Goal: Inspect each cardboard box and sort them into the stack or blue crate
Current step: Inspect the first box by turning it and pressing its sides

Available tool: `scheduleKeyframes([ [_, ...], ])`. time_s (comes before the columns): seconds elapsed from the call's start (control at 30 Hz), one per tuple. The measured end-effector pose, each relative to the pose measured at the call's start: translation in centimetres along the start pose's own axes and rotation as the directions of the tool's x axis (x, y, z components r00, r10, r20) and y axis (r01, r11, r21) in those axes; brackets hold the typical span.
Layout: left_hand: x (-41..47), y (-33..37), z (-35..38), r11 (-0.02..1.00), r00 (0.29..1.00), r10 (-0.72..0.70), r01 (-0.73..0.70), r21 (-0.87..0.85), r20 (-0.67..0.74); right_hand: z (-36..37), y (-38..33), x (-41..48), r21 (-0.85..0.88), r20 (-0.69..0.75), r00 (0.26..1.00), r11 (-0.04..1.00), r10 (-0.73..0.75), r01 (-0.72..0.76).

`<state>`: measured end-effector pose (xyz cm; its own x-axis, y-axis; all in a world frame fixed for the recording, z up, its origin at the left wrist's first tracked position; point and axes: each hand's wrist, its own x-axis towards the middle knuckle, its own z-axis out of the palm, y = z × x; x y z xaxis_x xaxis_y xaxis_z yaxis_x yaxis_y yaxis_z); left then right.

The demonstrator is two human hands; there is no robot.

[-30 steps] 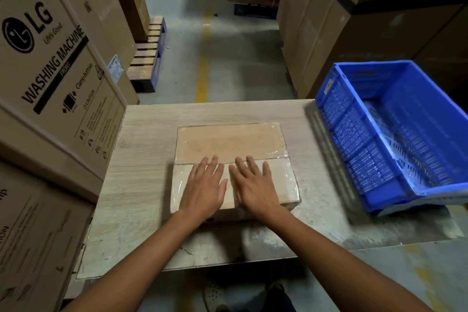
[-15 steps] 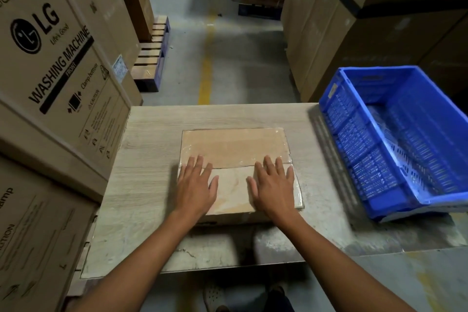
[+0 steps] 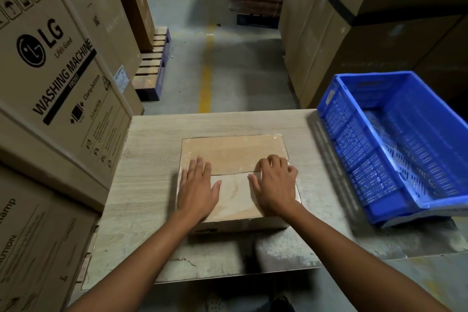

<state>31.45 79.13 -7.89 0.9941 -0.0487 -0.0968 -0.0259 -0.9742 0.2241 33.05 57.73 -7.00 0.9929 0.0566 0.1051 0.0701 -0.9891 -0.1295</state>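
Cardboard box [image 3: 233, 152] is set flat at the middle of the table [image 3: 152, 159], with bare tabletop left on every side. Left hand [image 3: 197, 187] is laid flat on its top, fingers straight. Right hand [image 3: 276, 185] is placed near the box's right edge, fingers bent; a grip cannot be told. Blue crate [image 3: 354, 149] is stood apart at the table's right edge.

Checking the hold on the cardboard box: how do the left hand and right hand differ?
The left hand lies flat with straight fingers; the right hand has bent fingers. The left hand sits by the left edge of the cardboard box, the right hand by its right edge. Both rest palm-down on the top; whether the right hand pinches anything is unclear.
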Motion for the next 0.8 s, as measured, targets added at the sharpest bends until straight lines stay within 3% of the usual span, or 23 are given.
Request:
scheduleKeyframes([
  [0.1,1.8,0.1,-0.4,0.992,0.992,0.124,-0.124,0.003,0.04,0.4,-1.2,2.0,0.06,0.087,0.981,0.984,-0.171,0.166],
  [0.2,3.6,0.5,-0.3,0.987,0.987,0.155,-0.157,0.029,0.039,0.9,-2.7,3.5,0.061,0.213,0.929,0.953,-0.303,0.297],
  [0.53,4.5,-0.5,-0.3,0.978,0.982,0.19,-0.189,0.088,0.006,-0.3,-2.8,5.8,-0.008,0.245,0.903,0.931,-0.353,0.366],
  [0.67,4.3,-1.1,-0.3,0.997,0.999,0.036,-0.034,0.066,-0.026,0.2,-1.5,5.6,-0.008,0.291,0.929,0.971,-0.227,0.239],
  [0.8,4.8,-0.8,-0.9,0.993,1.0,0.029,-0.029,0.111,0.001,0.4,-1.9,5.7,-0.022,0.302,0.932,0.976,-0.2,0.216],
])
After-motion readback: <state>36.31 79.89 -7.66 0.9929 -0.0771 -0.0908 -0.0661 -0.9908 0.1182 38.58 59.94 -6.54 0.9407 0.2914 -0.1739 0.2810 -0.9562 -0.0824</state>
